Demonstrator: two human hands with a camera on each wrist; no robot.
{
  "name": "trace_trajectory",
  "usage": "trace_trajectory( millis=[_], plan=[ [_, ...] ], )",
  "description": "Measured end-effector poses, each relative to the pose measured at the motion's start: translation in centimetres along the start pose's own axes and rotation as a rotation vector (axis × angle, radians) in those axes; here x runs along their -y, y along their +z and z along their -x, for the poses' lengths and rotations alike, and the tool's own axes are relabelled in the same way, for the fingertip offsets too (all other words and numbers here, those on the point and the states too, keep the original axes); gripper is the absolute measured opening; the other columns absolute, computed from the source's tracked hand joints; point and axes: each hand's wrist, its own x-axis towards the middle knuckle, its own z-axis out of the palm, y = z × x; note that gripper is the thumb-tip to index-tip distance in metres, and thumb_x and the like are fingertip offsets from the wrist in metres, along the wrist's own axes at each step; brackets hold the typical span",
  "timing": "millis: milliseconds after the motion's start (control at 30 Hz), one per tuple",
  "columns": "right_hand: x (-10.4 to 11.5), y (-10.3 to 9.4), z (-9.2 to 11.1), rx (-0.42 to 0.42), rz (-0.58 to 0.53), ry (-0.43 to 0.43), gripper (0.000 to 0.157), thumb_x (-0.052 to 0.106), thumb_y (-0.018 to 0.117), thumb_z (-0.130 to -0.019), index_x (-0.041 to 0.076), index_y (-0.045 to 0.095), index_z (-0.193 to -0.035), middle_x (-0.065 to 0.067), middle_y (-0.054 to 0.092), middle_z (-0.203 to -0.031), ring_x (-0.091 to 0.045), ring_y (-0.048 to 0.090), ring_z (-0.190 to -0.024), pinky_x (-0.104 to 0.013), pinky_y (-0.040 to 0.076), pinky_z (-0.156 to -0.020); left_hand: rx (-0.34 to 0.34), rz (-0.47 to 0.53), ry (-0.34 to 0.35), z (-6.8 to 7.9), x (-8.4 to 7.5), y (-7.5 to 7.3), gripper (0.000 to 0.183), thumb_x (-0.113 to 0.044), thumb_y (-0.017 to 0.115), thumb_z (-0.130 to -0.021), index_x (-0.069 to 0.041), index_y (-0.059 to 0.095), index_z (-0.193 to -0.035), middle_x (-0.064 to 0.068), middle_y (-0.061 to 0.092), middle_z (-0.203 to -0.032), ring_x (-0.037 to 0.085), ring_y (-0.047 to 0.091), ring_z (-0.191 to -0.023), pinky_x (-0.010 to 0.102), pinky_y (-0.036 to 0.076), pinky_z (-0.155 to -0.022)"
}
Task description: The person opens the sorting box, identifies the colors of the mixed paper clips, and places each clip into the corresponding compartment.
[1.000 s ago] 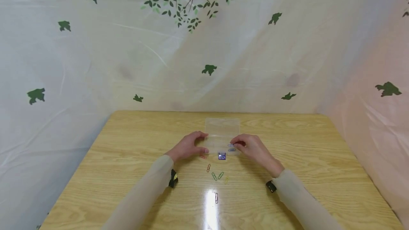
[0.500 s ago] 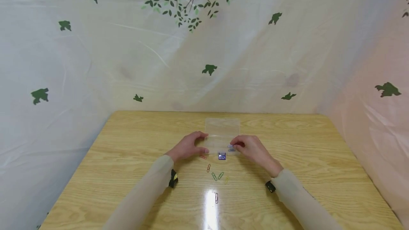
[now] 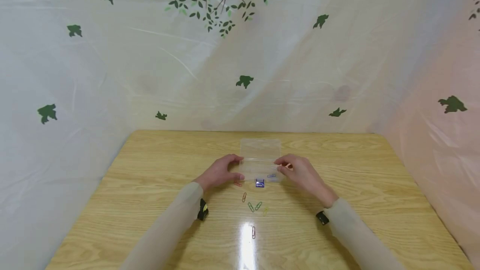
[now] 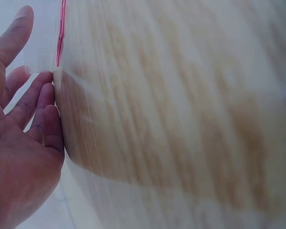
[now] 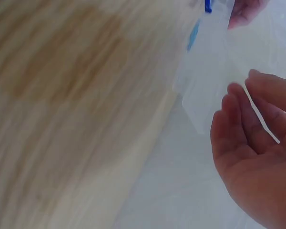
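A clear plastic box (image 3: 256,169) stands mid-table with its hinged lid (image 3: 260,148) laid back and a dark blue clasp (image 3: 260,183) at its front. My left hand (image 3: 221,172) holds its left end, thumb at the front corner and fingertips at the back one. Over the right end is my right hand (image 3: 300,172), thumb and fingers apart. In the right wrist view, that hand (image 5: 257,138) shows nothing between its fingertips. A blue paper clip (image 3: 271,176) shows at the box's right side.
In front of the box lie a pink paper clip (image 3: 238,183), a red one (image 3: 244,197), two green paper clips (image 3: 251,207), a faint yellow one (image 3: 266,211) and a dark red one (image 3: 253,232). They rest on a wooden table (image 3: 150,220). Printed cloth (image 3: 202,61) hangs behind.
My right hand has shifted slightly right and back, and its fingertips have parted. The paper clip at them has left its former spot. The left hand and box have stayed put.
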Motion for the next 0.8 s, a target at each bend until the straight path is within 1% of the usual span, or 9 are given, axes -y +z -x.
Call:
trace_trajectory(
  millis=[100,200,367,467,600,800],
  plan=[
    [-0.4,-0.6,0.0,-0.030,0.019,-0.016,0.026,0.014,0.072,-0.099,0.004,0.072,-0.123,-0.013,0.069,-0.125,-0.030,0.066,-0.110,-0.050,0.057,-0.091,0.004,0.000,0.003,-0.1,0.1,-0.1,0.063,-0.029,0.081,-0.092,-0.010,0.056,-0.147,0.008,0.059,-0.145,0.028,0.049,-0.139,0.046,0.035,-0.119],
    [-0.7,-1.1,0.0,-0.015,-0.002,0.003,0.038,0.017,0.074,-0.098,0.002,0.066,-0.133,-0.018,0.063,-0.136,-0.037,0.062,-0.120,-0.055,0.054,-0.096,0.011,-0.001,0.004,-0.3,0.2,-0.2,0.064,-0.029,0.081,-0.092,-0.011,0.055,-0.147,0.007,0.059,-0.145,0.028,0.049,-0.140,0.046,0.034,-0.120],
    [-1.2,-1.0,-0.4,0.099,-0.047,0.074,0.060,0.026,0.078,-0.095,0.002,0.056,-0.145,-0.021,0.055,-0.146,-0.043,0.054,-0.130,-0.060,0.046,-0.105,0.020,-0.013,0.007,-0.5,0.3,-0.4,0.065,-0.031,0.081,-0.092,-0.010,0.055,-0.148,0.008,0.058,-0.146,0.029,0.048,-0.140,0.046,0.035,-0.120],
    [-1.4,-0.6,-0.6,0.174,-0.037,0.089,0.069,0.030,0.080,-0.093,0.001,0.052,-0.149,-0.023,0.053,-0.149,-0.044,0.051,-0.134,-0.061,0.043,-0.109,0.022,-0.023,0.005,-0.4,0.3,-0.5,0.065,-0.031,0.081,-0.092,-0.010,0.055,-0.148,0.008,0.057,-0.147,0.029,0.048,-0.141,0.045,0.035,-0.119],
    [-1.5,-0.3,-0.9,0.221,-0.013,0.112,0.076,0.033,0.082,-0.091,0.001,0.048,-0.151,-0.024,0.050,-0.151,-0.044,0.048,-0.137,-0.060,0.040,-0.113,0.024,-0.034,0.003,-0.5,0.2,-0.4,0.066,-0.031,0.081,-0.092,-0.010,0.054,-0.149,0.010,0.056,-0.148,0.030,0.047,-0.141,0.046,0.035,-0.120],
    [-1.6,-0.4,-1.0,0.238,-0.005,0.156,0.078,0.034,0.082,-0.090,0.000,0.048,-0.152,-0.023,0.052,-0.150,-0.042,0.049,-0.137,-0.059,0.040,-0.113,0.032,-0.057,-0.017,-0.7,0.2,-0.3,0.068,-0.032,0.080,-0.092,-0.013,0.052,-0.151,0.009,0.054,-0.151,0.029,0.046,-0.143,0.045,0.033,-0.121]
  ],
)
